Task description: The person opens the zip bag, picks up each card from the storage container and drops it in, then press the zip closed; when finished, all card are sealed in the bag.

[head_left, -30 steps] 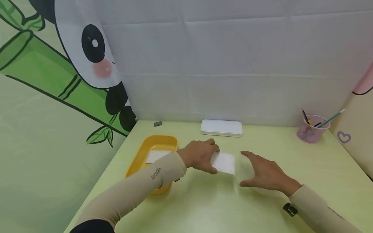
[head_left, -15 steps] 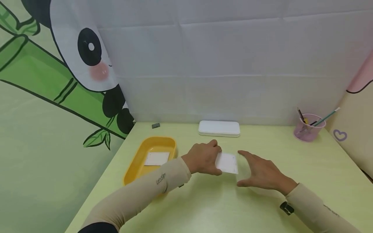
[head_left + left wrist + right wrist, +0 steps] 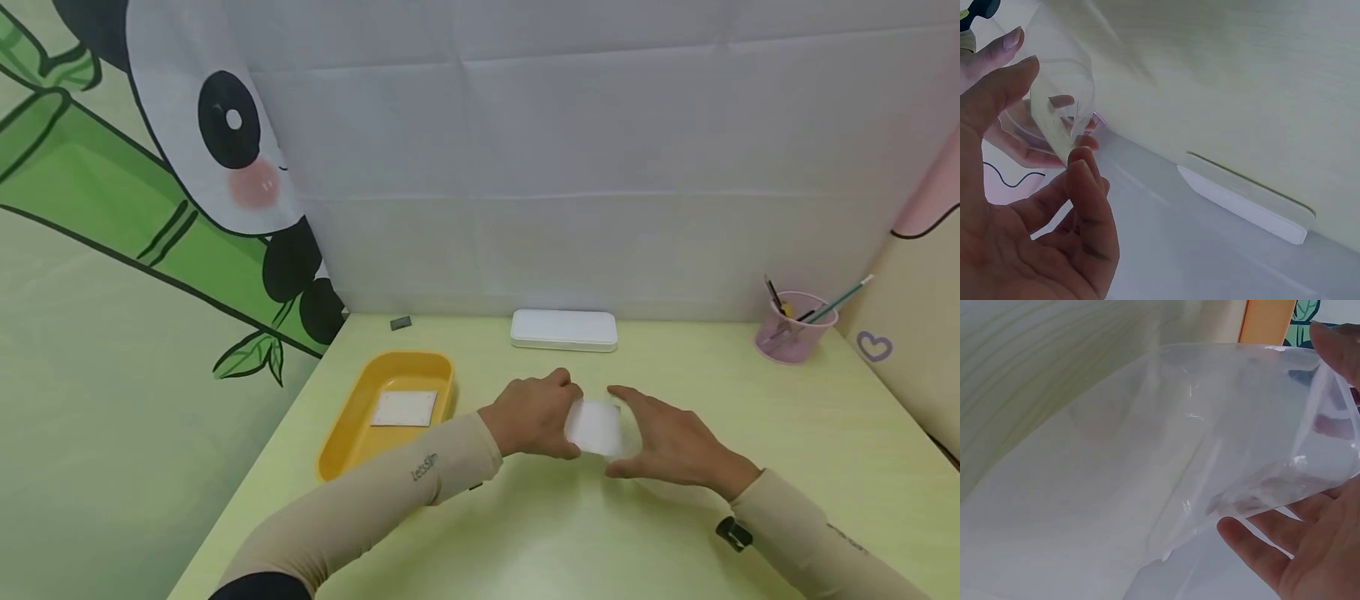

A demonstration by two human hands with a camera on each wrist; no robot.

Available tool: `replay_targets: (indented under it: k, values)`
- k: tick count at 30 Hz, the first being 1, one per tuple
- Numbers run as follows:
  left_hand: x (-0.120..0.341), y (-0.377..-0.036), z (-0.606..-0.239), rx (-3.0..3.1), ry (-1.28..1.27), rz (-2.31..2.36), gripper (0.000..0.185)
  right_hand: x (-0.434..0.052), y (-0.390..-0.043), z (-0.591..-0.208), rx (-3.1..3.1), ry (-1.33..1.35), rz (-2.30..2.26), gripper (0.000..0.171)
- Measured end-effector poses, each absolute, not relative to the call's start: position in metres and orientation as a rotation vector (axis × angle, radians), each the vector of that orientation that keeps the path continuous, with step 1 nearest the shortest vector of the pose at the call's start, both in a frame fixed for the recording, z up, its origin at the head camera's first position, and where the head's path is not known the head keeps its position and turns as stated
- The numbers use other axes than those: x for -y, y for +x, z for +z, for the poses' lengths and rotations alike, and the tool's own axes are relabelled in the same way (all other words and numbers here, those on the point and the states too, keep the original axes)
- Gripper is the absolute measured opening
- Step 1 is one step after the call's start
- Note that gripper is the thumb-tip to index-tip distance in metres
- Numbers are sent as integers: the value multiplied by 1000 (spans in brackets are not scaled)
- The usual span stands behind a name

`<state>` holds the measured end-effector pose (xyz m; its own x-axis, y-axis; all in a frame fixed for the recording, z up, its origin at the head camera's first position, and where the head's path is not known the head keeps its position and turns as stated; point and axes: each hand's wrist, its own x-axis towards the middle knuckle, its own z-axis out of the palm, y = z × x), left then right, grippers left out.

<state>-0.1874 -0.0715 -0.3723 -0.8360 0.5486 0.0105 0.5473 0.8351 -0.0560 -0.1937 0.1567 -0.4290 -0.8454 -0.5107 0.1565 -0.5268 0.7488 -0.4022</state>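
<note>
A small clear plastic bag (image 3: 594,427), whitish in the head view, is held between both hands above the green table (image 3: 525,533). My left hand (image 3: 534,417) pinches its left edge between thumb and fingers. My right hand (image 3: 667,442) holds the other side, thumb on top and fingers beneath. In the left wrist view the bag (image 3: 1063,106) bulges open between my left hand (image 3: 1029,206) and the right hand's fingers behind it. In the right wrist view the bag (image 3: 1222,444) is see-through and crinkled, held by my right hand (image 3: 1316,550).
A yellow tray (image 3: 352,433) at the left holds a flat white sheet (image 3: 405,408). A white oblong box (image 3: 564,330) lies by the back wall. A pink cup (image 3: 793,337) with pens stands at the far right. A small dark piece (image 3: 401,322) lies at the back left.
My left hand carried the bag rightward. My right hand, open and apart before, closed in and took hold of the bag's other side.
</note>
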Motion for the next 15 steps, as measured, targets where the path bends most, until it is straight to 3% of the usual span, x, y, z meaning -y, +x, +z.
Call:
replay_targets:
  k: [15]
  values:
    - [80, -196, -381, 3071, -1032, -379, 63, -157, -196, -429, 2896, 863, 689, 103]
